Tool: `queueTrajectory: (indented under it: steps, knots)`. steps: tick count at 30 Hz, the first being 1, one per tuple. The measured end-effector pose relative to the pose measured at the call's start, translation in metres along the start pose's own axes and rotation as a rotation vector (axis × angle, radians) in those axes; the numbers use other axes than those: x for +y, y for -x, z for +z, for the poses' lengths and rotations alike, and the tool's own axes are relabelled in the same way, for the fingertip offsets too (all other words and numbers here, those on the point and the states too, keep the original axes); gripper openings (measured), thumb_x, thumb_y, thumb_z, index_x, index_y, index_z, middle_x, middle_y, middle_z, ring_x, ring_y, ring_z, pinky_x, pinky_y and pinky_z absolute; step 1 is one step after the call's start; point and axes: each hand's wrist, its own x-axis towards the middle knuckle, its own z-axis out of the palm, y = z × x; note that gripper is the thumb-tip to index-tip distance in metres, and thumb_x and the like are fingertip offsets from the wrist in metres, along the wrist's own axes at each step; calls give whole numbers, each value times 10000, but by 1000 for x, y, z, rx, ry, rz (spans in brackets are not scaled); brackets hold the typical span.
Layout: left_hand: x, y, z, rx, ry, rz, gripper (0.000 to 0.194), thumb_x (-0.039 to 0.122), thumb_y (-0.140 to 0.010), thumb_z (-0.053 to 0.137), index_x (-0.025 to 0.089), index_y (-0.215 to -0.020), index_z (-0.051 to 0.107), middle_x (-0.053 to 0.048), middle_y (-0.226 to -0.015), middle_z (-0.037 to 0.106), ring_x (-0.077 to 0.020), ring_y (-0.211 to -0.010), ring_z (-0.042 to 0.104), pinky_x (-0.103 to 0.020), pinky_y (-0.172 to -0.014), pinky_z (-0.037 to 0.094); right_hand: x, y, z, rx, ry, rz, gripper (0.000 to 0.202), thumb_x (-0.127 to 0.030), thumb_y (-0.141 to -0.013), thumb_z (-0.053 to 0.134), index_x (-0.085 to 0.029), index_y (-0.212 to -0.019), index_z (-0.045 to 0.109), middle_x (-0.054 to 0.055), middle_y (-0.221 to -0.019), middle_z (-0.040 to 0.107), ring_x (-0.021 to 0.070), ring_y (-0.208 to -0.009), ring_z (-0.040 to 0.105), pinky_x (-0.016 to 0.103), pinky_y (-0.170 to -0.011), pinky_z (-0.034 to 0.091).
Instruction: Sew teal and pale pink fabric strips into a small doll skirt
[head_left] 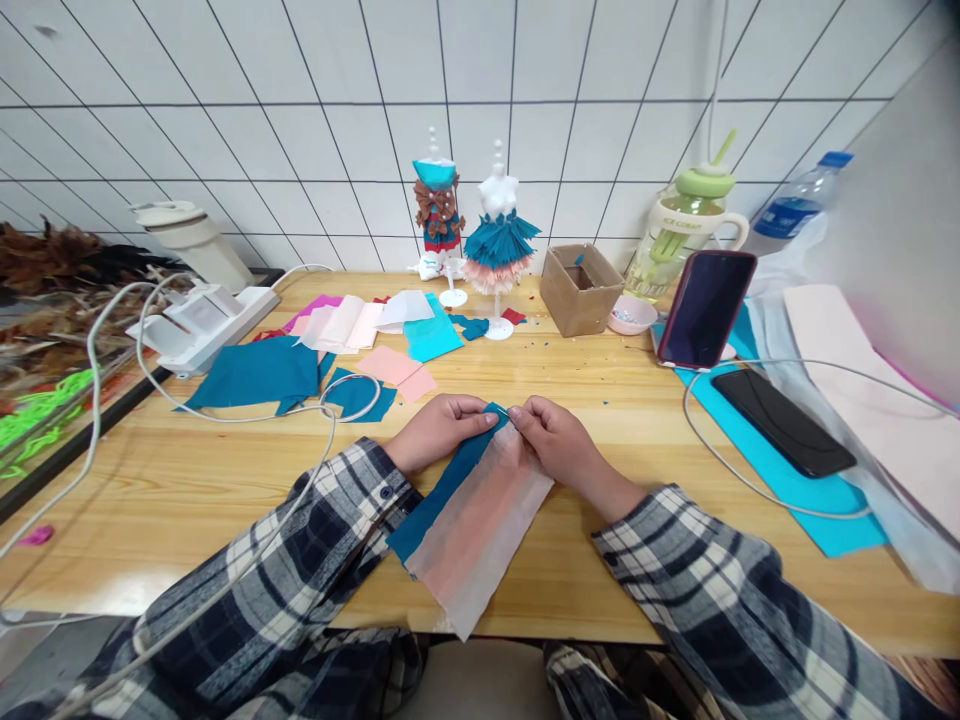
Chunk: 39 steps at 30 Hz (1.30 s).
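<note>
Over the front of the table hangs a layered strip of thin crepe-like paper or fabric (480,530), teal along its left side, with salmon and whitish layers beside it. My left hand (446,430) pinches the teal top corner. Fingers of my right hand (559,440) are closed at the top edge, where a thin, shiny, needle-like piece (502,411) shows between the two hands. Farther back, a small white dress form (499,195) wears a ruffled teal and pink skirt (501,245). Behind it to the left is another form in a brown, red and turquoise outfit (437,205).
Teal sheets (259,372) and pale pink pieces (341,325) lie left of centre. A white cable (330,410) crosses there from a power strip (202,325). A cardboard box (581,290), pink bowl (632,314), propped phone (705,310) and flat black phone (782,420) occupy the right.
</note>
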Motion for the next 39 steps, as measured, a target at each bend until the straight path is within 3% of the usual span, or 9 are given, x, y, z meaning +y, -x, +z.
queueTrajectory:
  steps: [7,18,27,39]
  knots:
    - [0,0,-1,-39,2,-1,372,492,-749,692,129,-826,719,-19,-775,698,-138,-682,578,-256,-668,445,0,-1,0,12,20,-10,359,-504,-883,469,-225,-658,448,-51,-548,482,127,-540,457,245,-518,322]
    - [-1,-2,-2,0,-38,16,417,533,-747,676,129,-846,718,-40,-820,704,-164,-749,599,-277,-726,461,-2,1,-2,17,102,-28,371,-500,-896,455,-222,-651,446,-52,-552,495,125,-554,468,244,-534,321]
    - [-4,-1,-3,-66,-117,69,385,510,-804,629,158,-899,753,-36,-860,733,-195,-805,638,-292,-772,482,0,1,1,0,55,-23,359,-516,-893,459,-226,-682,452,-57,-560,516,127,-557,479,243,-537,317]
    - [-6,-2,-4,-66,-140,71,401,499,-821,617,135,-935,739,-48,-893,734,-202,-847,637,-298,-798,485,4,0,6,36,30,-9,359,-516,-869,502,-223,-667,451,-67,-521,483,116,-514,439,236,-510,297]
